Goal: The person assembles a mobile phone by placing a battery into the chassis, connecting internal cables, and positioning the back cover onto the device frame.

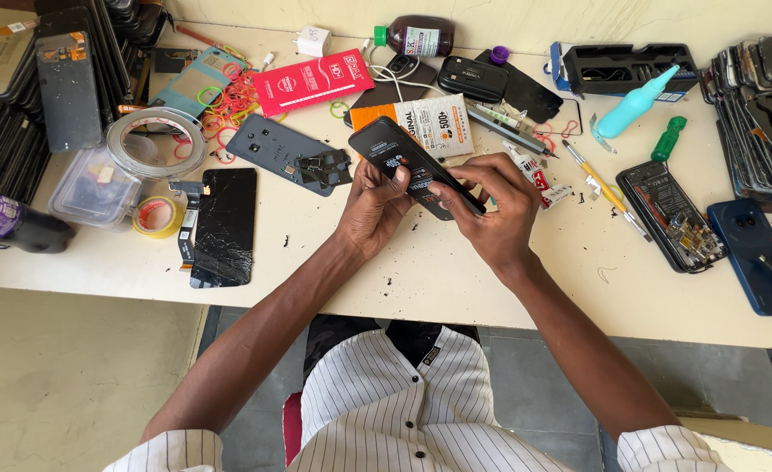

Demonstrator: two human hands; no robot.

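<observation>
Two hands, left hand, right hand, gripping black phone

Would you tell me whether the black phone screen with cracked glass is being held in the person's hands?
No, the cracked black phone screen lies flat on the table, left of both hands, which grip a black battery.

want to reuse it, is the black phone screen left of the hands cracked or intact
Cracked. The flat black phone screen lying on the white table shows a web of pale fracture lines, densest across its lower half.
</observation>
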